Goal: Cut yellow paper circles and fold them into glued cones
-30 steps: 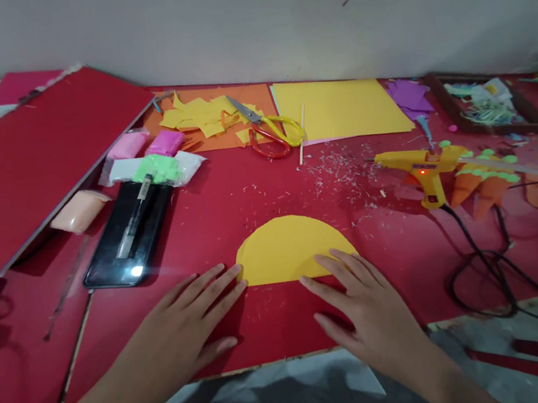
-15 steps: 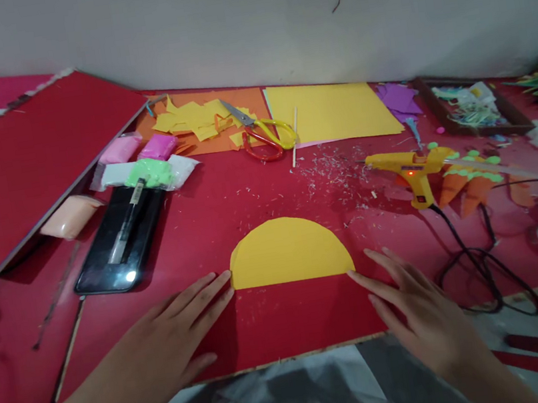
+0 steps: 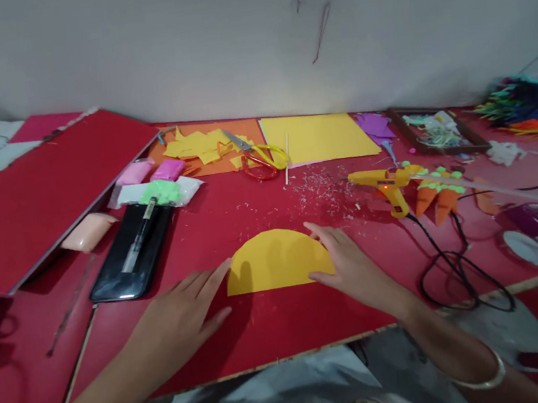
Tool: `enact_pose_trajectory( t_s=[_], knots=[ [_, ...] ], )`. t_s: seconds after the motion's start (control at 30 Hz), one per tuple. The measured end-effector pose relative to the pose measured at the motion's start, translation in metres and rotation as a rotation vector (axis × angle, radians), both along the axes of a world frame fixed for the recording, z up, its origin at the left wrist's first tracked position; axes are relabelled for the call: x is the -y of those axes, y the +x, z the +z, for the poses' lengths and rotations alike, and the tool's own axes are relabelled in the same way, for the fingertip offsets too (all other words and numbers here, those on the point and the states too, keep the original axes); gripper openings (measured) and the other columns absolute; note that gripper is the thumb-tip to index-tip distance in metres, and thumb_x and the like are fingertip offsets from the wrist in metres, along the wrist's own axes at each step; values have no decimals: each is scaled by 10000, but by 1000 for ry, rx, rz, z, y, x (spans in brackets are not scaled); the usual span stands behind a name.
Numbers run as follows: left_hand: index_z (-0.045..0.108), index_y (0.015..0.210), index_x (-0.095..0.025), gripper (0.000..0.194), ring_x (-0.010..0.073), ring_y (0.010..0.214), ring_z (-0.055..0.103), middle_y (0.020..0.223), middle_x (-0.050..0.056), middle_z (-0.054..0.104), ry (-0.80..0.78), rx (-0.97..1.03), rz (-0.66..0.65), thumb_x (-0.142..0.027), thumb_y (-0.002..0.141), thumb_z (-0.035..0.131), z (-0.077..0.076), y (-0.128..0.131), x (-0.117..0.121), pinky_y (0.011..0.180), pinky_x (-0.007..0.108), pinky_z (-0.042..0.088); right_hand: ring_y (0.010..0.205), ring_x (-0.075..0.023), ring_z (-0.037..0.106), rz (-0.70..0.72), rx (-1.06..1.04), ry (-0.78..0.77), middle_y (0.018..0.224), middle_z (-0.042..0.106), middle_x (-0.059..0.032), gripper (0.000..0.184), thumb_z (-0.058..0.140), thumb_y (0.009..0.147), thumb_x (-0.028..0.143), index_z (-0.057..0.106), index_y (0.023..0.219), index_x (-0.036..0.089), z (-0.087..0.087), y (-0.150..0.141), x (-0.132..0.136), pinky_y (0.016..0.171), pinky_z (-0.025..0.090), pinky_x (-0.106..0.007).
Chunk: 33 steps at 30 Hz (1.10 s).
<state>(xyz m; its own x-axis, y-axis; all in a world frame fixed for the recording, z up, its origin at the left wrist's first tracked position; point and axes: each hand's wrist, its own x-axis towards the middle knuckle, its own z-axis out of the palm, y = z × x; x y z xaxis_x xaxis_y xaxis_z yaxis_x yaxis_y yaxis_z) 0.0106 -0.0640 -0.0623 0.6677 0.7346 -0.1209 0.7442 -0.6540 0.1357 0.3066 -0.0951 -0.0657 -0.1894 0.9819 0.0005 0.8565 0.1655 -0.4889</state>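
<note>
A yellow paper half-circle (image 3: 272,261) lies on the red tabletop, straight edge towards me. My left hand (image 3: 178,309) rests at its left corner, fingers stretched out and fingertips at the edge. Over its right end is my right hand (image 3: 345,257), fingers and thumb apart, the thumb near the straight edge and the fingertips by the curved edge. Neither hand grips it. Beyond the half-circle lie scissors (image 3: 260,159) with red and yellow handles. A yellow glue gun (image 3: 388,185) with its small light lit lies to the right.
Left are a black phone (image 3: 129,263) with a pen on it and several clay packets (image 3: 161,192). Yellow sheets (image 3: 317,137) and paper scraps (image 3: 200,144) lie at the back. A black cord (image 3: 442,256) loops at right, near orange carrot shapes (image 3: 437,196).
My right hand has moved left and forward, from the right corner onto the half-circle's right end. My left hand stays by the left corner. The camera view has shifted to the right and upward.
</note>
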Motion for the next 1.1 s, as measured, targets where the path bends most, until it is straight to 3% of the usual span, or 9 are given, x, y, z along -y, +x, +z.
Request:
enact_pose_trajectory(
  t_s=[0.2, 0.33, 0.47, 0.57, 0.67, 0.8, 0.93, 1.1],
  knots=[
    [415, 1292, -183, 476, 241, 1108, 520, 1269, 83, 526, 56, 14, 29, -372, 855, 434, -8, 2, 5, 912, 379, 433, 1078, -181, 477, -22, -178, 3, 1184, 426, -77, 663, 511, 751, 145, 255, 1350, 268, 0, -4, -13, 912, 416, -370],
    [358, 1327, -197, 532, 237, 1128, 508, 1296, 86, 496, 8, 91, 63, -422, 851, 433, -8, -3, 0, 914, 363, 435, 882, -149, 556, -9, -353, -97, 1024, 538, -62, 448, 497, 754, 158, 471, 1199, 193, 3, 3, -22, 793, 464, -310],
    [305, 1345, -223, 574, 227, 1163, 471, 1342, 71, 438, 24, 203, 93, -496, 851, 408, 16, -6, -19, 933, 336, 417, 843, -160, 580, 35, -395, -122, 883, 621, -47, 161, 482, 763, 166, 623, 839, 177, 19, 13, -35, 763, 451, -300],
    [361, 1299, -226, 489, 216, 1183, 427, 1301, 47, 460, 75, 307, 47, -465, 874, 385, 40, 1, -31, 974, 334, 371, 902, -156, 571, 63, -459, -29, 909, 603, -35, 168, 463, 718, 91, 600, 707, 187, 29, 19, -42, 845, 416, -325],
    [460, 1207, -236, 352, 194, 1119, 443, 1213, 36, 505, 58, 342, -87, -380, 895, 386, 52, 23, -38, 949, 321, 377, 1075, -157, 506, 130, -541, -26, 1077, 549, -42, 177, 460, 704, 56, 561, 638, 186, 29, 22, -48, 957, 347, -355],
    [492, 1176, -244, 333, 213, 1045, 467, 1164, 45, 519, 47, 244, -308, -348, 860, 473, 42, 62, -44, 904, 353, 393, 1219, -148, 399, 237, -634, -164, 1263, 469, -33, 194, 462, 741, 61, 490, 590, 180, 23, 16, -55, 1018, 288, -359],
    [491, 1147, -180, 321, 225, 1013, 517, 1170, 88, 510, 101, 133, -334, -305, 852, 471, 23, 92, -55, 858, 348, 417, 1227, -141, 394, 250, -646, -194, 1286, 464, -23, 216, 427, 734, 46, 468, 565, 173, 17, 10, -65, 1018, 270, -353],
    [471, 1175, -130, 362, 222, 907, 568, 1117, 127, 526, 150, 37, -237, -292, 854, 431, 1, 109, -66, 690, 297, 458, 1068, -166, 517, -108, -682, -209, 1202, 521, -49, 136, 469, 768, 217, 570, 686, 178, 7, 18, -68, 871, 390, -317]
  ],
)
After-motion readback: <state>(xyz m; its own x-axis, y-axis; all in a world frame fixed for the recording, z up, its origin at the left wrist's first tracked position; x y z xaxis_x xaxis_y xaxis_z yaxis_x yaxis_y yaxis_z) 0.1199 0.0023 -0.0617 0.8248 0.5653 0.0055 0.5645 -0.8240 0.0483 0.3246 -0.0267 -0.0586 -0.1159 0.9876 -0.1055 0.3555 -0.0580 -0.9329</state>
